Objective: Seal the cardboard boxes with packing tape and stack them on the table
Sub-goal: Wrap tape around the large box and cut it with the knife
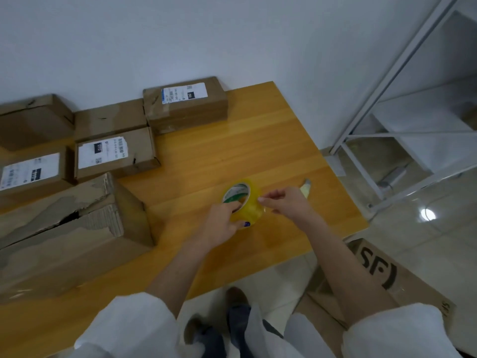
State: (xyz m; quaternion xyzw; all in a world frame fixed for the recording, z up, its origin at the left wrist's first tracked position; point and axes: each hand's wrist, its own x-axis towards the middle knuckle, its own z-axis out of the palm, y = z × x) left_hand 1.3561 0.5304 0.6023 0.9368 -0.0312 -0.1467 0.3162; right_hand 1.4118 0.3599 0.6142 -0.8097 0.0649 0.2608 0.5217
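A yellowish roll of packing tape (245,202) is held above the wooden table (258,140). My left hand (222,224) grips the roll, fingers through its core and thumb on the outside. My right hand (286,200) pinches at the tape's outer surface on the roll's right side. A large torn cardboard box (69,233) lies at the left. Several smaller cardboard boxes sit behind it: one with a white label (116,153), a plain one (111,118), and a taller labelled one (185,105).
A small pale cutter-like object (305,188) lies on the table just past my right hand. Two more boxes (31,120) sit at far left. A flattened box marked SF (382,275) lies on the floor at the right. A white metal shelf frame (402,104) stands beyond the table.
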